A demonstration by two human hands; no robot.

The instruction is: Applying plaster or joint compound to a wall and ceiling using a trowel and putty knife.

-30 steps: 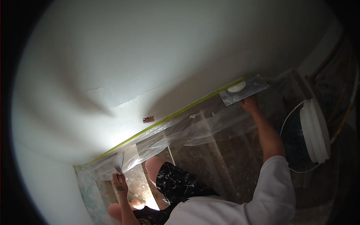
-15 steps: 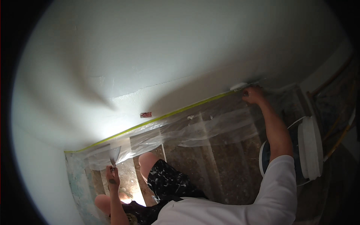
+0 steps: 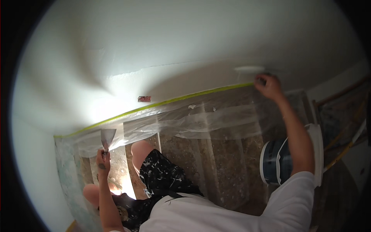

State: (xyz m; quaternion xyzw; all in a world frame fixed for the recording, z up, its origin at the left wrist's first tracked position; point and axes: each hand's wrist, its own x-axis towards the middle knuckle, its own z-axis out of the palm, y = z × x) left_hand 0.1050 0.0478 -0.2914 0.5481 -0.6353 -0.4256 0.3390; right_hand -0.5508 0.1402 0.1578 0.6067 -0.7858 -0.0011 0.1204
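My left hand (image 3: 103, 160) is closed round the handle of a putty knife (image 3: 108, 135), its broad flat blade pointing up in front of the plastic sheet. Out to the right, my right hand (image 3: 270, 88) grips the dark handle of a taping knife (image 3: 262, 81) against the lower part of the white wall (image 3: 185, 34). A blurred white patch, which looks like joint compound (image 3: 249, 69), shows along that knife; its blade is hard to make out. Yellow-green masking tape (image 3: 193, 94) runs along the wall's foot, just below the right hand's tool.
Clear plastic sheeting (image 3: 174, 121) hangs from the tape over a stained floor (image 3: 224, 170). A dark-blue and white bucket (image 3: 272, 162) stands beneath my right forearm. A small red box-like fitting (image 3: 144, 99) sits on the wall. At far right is a yellow pole (image 3: 344, 152).
My right hand and the taping knife have moved up the wall, away from the tape. My left hand still holds the putty knife, its blade turned slightly. The whole view has shifted.
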